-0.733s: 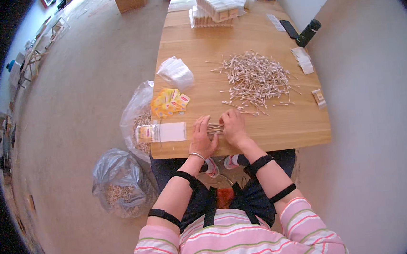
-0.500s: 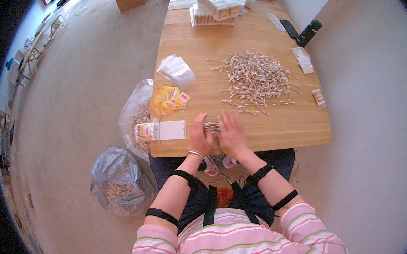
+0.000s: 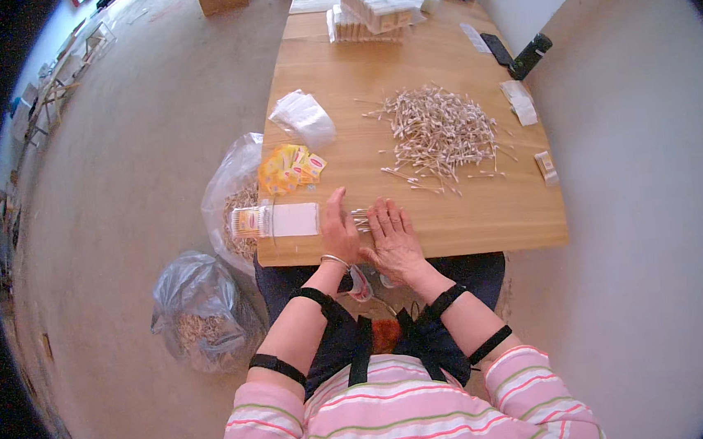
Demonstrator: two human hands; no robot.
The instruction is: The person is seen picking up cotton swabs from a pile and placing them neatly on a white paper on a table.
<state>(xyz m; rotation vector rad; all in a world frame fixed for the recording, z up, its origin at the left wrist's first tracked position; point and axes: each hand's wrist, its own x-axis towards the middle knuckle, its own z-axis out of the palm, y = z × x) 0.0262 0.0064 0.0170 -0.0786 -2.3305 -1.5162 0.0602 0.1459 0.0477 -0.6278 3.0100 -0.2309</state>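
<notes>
A small row of cotton swabs [image 3: 360, 220] lies on the table between my hands, near its front edge. My left hand [image 3: 338, 230] stands on its side at the row's left end, fingers stretched, holding nothing. Flat over the row's right part is my right hand [image 3: 396, 239], its fingers extended and covering some swabs. Left of my left hand sits a white rectangular card or pad [image 3: 295, 220], beside a clear pack of swabs [image 3: 250, 222] with a yellow label. Further off to the right spreads a large loose pile of swabs [image 3: 444, 134].
Yellow printed cards [image 3: 290, 169] and clear plastic bags [image 3: 303, 118] lie along the left edge. Filled packs [image 3: 372, 7] are stacked at the far end. A phone [image 3: 497, 49], a dark bottle [image 3: 530, 57] and a small packet [image 3: 546, 168] line the right. Swab-filled bags [image 3: 201, 305] stand on the floor.
My left hand has shifted slightly left and tipped onto its side. My right hand has turned a little and lies flatter, lower on the table. The view has tilted slightly.
</notes>
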